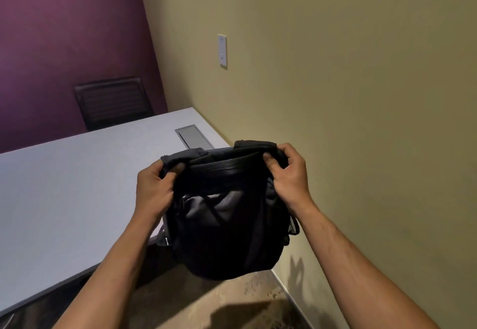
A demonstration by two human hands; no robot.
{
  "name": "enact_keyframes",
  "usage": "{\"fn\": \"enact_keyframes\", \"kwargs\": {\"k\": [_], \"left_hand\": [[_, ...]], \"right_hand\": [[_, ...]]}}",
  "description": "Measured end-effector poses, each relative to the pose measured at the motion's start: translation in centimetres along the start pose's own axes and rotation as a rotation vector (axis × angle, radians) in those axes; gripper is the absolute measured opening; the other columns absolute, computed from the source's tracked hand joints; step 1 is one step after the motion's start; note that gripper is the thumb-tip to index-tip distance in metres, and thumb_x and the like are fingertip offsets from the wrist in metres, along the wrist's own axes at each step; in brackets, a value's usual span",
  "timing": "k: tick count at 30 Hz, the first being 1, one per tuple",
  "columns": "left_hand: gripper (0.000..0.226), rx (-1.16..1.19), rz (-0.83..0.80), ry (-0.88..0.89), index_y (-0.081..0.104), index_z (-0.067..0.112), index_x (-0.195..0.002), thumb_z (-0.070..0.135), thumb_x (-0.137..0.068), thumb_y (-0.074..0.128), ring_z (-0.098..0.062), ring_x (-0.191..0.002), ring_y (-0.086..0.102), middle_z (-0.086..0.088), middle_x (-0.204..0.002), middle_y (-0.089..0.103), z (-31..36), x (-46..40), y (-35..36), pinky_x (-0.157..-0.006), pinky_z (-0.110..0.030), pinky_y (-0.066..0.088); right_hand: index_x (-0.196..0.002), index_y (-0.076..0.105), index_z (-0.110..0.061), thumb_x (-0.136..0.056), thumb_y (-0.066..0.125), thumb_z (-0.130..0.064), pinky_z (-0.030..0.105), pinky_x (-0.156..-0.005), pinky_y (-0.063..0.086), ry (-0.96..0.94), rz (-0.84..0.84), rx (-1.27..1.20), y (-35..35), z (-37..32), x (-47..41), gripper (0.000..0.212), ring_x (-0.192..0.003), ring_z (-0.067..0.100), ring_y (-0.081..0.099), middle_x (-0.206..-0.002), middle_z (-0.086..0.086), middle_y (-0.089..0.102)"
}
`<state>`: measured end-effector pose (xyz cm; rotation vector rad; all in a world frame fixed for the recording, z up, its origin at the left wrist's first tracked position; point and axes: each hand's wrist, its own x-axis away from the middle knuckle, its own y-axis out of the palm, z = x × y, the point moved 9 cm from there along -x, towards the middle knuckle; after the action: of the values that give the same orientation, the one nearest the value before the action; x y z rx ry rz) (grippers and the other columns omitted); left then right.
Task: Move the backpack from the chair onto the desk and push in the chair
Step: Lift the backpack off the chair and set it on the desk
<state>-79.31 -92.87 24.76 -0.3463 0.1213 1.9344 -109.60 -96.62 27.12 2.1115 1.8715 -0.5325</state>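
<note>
Dim, warm indoor light, seemingly from above and behind; the tabletop (77, 186) is the brightest surface, evenly lit with no glare. The backpack (227, 215) reads nearly pure black with detail crushed, and soft shadows fall on the beige wall (361, 96) low right and on the floor (232, 303). Wide-angle bending at the edges, slight softness overall, far chair (113, 101) murky.

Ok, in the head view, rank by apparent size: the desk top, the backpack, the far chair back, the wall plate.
1. Desk top, largest.
2. Backpack, though it is held close to the camera, which inflates it.
3. Far chair back, shrunk by distance.
4. Wall plate, smallest.
</note>
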Motion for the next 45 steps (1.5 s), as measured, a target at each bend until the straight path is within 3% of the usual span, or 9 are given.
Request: {"fn": "enact_keyframes", "kwargs": {"k": [5, 13, 19, 26, 31, 34, 39, 42, 45], "left_hand": [[0.022, 0.017, -0.003, 0.081, 0.076, 0.035, -0.094, 0.016, -0.091, 0.066, -0.005, -0.088, 0.069, 0.015, -0.092, 0.077, 1.3, -6.4, 1.3, -0.080, -0.022, 0.056], [0.026, 0.051, -0.062, 0.123, 0.076, 0.040, -0.092, 0.016, -0.091, 0.066, -0.010, -0.088, 0.070, 0.013, -0.091, 0.077, -0.7, -18.1, 2.2, -0.087, -0.039, 0.056], [0.022, 0.074, -0.186, 0.109, 0.077, 0.031, -0.097, 0.013, -0.091, 0.064, -0.018, -0.089, 0.071, 0.004, -0.092, 0.078, -3.0, -26.9, 3.4, -0.088, -0.049, 0.057], [0.028, 0.052, -0.347, 0.147, 0.077, 0.029, -0.094, 0.006, -0.092, 0.062, -0.003, -0.083, 0.069, 0.011, -0.089, 0.078, -4.3, -36.2, 8.7, -0.076, -0.021, 0.057], [0.019, 0.032, -0.364, 0.105, 0.075, 0.011, -0.103, 0.004, -0.091, 0.062, -0.011, -0.090, 0.070, 0.008, -0.092, 0.077, -5.7, -39.2, 10.5, -0.083, -0.025, 0.057], [0.020, -0.004, -0.378, 0.087, 0.076, 0.018, -0.101, 0.006, -0.091, 0.063, -0.008, -0.089, 0.070, 0.011, -0.091, 0.077, -6.9, -40.9, 12.1, -0.087, -0.032, 0.056], [0.022, -0.013, -0.358, 0.054, 0.076, 0.034, -0.092, 0.015, -0.091, 0.064, -0.011, -0.089, 0.071, 0.012, -0.090, 0.077, -9.0, -44.4, 16.2, -0.087, -0.037, 0.056], [0.026, -0.005, -0.396, 0.058, 0.075, 0.038, -0.087, 0.016, -0.092, 0.063, -0.005, -0.083, 0.070, 0.015, -0.087, 0.077, -9.6, -45.6, 19.5, -0.084, -0.034, 0.055], [0.021, 0.004, -0.412, 0.040, 0.075, 0.033, -0.092, 0.016, -0.092, 0.063, -0.011, -0.086, 0.071, 0.010, -0.090, 0.077, -10.1, -47.1, 22.1, -0.088, -0.040, 0.057]], "right_hand": [[-0.084, 0.062, -0.011, -0.089, 0.069, -0.020, 0.024, -0.066, 0.047, -0.043, 0.003, -0.019, 1.7, 0.4, -6.0, 0.012, -0.070, 0.008, 0.054, -0.074, -0.004, 0.061], [-0.079, 0.061, -0.019, -0.085, 0.070, -0.027, 0.022, -0.065, 0.046, -0.104, 0.090, -0.017, 5.9, 2.8, -14.0, 0.014, -0.068, 0.006, 0.053, -0.070, -0.012, 0.060], [-0.078, 0.059, -0.018, -0.083, 0.071, -0.028, 0.019, -0.062, 0.043, -0.117, 0.213, -0.002, 8.6, 5.4, -18.7, 0.016, -0.064, 0.004, 0.049, -0.066, -0.014, 0.056], [-0.076, 0.057, -0.016, -0.086, 0.070, -0.024, 0.020, -0.060, 0.041, -0.016, 0.314, 0.013, 9.7, 10.2, -23.5, 0.018, -0.064, 0.006, 0.045, -0.065, -0.013, 0.051], [-0.077, 0.057, -0.015, -0.091, 0.069, -0.020, 0.022, -0.062, 0.044, 0.066, 0.312, 0.002, 10.6, 12.8, -24.0, 0.019, -0.064, 0.006, 0.047, -0.066, -0.012, 0.052], [-0.079, 0.057, -0.014, -0.090, 0.068, -0.027, 0.030, -0.064, 0.044, 0.095, 0.347, -0.006, 10.8, 14.0, -24.9, 0.021, -0.066, 0.009, 0.047, -0.069, -0.008, 0.053], [-0.078, 0.057, -0.020, -0.084, 0.066, -0.042, 0.021, -0.062, 0.044, 0.113, 0.427, 0.000, 10.0, 16.1, -27.5, 0.025, -0.065, 0.006, 0.049, -0.067, -0.015, 0.055], [-0.078, 0.057, -0.021, -0.086, 0.067, -0.041, 0.020, -0.062, 0.044, 0.145, 0.471, 0.006, 8.5, 17.4, -28.5, 0.024, -0.066, 0.006, 0.050, -0.067, -0.015, 0.056], [-0.079, 0.057, -0.021, -0.091, 0.067, -0.034, 0.016, -0.060, 0.042, 0.168, 0.489, 0.053, 7.2, 17.8, -29.5, 0.021, -0.064, 0.005, 0.049, -0.066, -0.015, 0.056]]}}
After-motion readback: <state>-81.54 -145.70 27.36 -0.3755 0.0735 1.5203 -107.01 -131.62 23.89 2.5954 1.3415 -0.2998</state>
